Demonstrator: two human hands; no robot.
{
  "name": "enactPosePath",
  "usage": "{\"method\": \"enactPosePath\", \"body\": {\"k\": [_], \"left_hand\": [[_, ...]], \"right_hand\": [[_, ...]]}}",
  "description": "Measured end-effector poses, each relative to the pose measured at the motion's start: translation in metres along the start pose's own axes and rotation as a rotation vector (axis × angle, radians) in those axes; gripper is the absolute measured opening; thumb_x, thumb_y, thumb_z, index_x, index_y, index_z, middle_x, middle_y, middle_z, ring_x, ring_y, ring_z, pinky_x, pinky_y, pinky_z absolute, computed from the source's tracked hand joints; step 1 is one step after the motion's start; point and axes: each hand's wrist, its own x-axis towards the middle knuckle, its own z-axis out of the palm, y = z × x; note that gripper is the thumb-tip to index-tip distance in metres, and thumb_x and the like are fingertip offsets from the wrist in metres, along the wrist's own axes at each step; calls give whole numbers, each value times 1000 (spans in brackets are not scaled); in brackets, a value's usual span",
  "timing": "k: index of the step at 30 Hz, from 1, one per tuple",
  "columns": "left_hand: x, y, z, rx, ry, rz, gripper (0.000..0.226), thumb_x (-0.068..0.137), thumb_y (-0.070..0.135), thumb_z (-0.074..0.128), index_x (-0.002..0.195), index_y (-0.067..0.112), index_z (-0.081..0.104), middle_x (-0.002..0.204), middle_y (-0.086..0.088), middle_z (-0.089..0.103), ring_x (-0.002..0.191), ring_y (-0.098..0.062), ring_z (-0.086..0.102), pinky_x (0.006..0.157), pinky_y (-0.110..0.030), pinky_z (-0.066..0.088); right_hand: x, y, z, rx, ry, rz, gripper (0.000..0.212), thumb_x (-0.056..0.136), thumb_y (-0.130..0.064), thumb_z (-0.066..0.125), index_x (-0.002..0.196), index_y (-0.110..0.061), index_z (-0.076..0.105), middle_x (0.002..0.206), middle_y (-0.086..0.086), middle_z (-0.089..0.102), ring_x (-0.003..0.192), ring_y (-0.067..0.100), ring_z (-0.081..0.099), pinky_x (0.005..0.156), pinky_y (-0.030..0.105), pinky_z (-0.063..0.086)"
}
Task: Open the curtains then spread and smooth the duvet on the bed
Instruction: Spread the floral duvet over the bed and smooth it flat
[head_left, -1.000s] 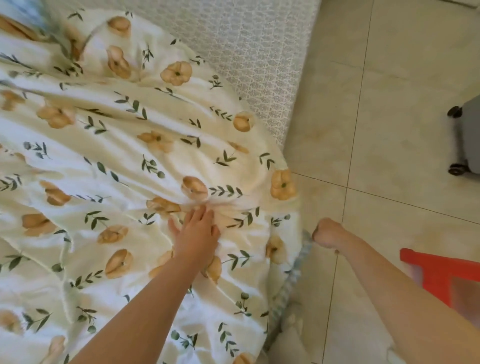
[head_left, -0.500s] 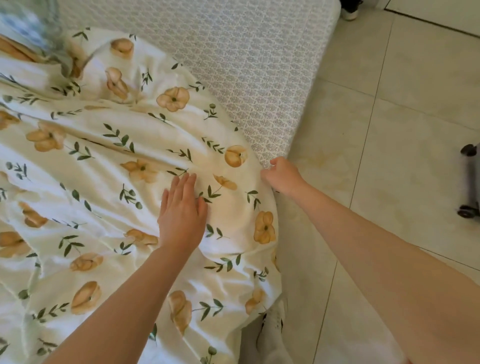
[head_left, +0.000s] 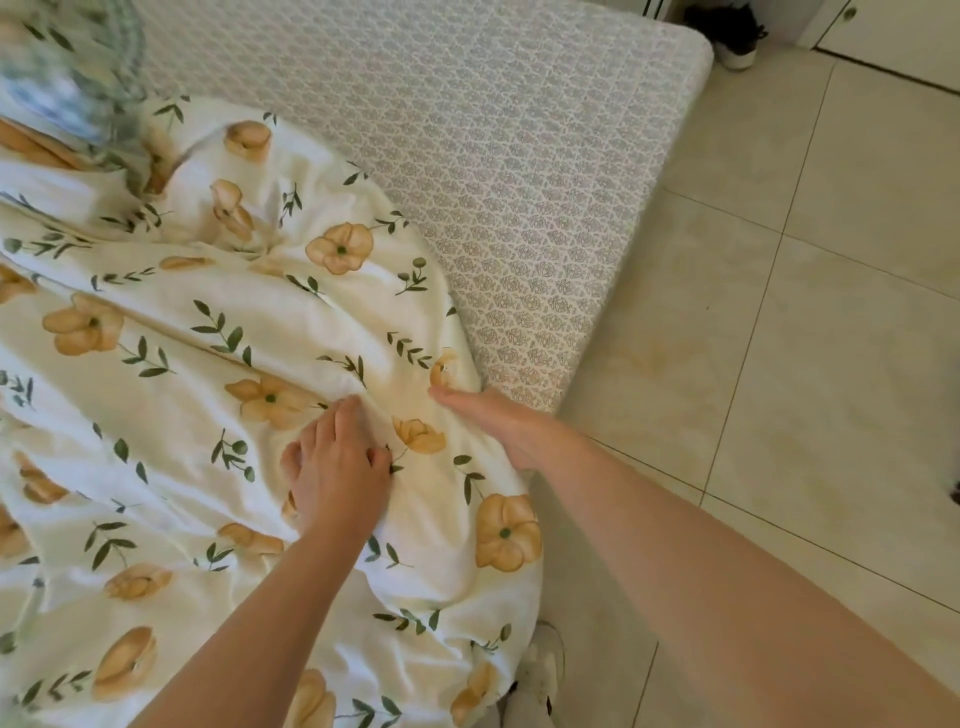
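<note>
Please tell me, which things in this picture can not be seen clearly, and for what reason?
- Curtains: not in the head view at all, so their state is unknown.
- Striped fabric, top left: blurred and cut by the edge.
- Dark object past the mattress corner: too small to identify.
- Duvet: runs off the left and bottom edges.
- Left hand: fingertips sunk in folds.
</note>
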Motion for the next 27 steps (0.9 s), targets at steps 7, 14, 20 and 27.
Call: {"method": "enactPosePath", "body": {"k": [7, 14, 20, 27], "left_hand": [[16, 24, -9, -224, 131, 4, 53, 101, 31, 23, 153, 19, 17, 159, 0, 22, 147, -16, 14, 117, -46, 11], [29, 61, -7, -107, -147, 333, 58, 99, 33, 21, 154, 26, 5, 162, 5, 3, 148, -11, 1, 119, -47, 3], [39, 35, 8, 125, -393, 274, 47, 97, 30, 42, 143, 28, 39, 155, 4, 28, 143, -18, 23, 115, -46, 13], [75, 38, 3, -191, -14, 291, 45, 89, 11, 55, 133, 8, 48, 137, -10, 49, 126, -31, 44, 99, -46, 44]], "right_hand": [[-48, -40, 13, -100, 467, -514, 24, 101, -19, 48, 115, -3, 59, 87, 6, 60, 72, 14, 52, 57, 26, 43], [-84, 6, -64, -443, 1112, -868, 18, 98, -23, 44, 108, -11, 55, 62, -4, 51, 52, 23, 54, 45, 33, 38], [-31, 74, -126, -661, 967, 77, 13, 94, -21, 48, 89, -15, 59, 84, 5, 61, 73, 27, 57, 60, 31, 45], [-9, -36, -127, -123, 934, -347, 30, 94, -17, 51, 104, 10, 60, 100, 26, 63, 92, 41, 60, 78, 41, 51]]}}
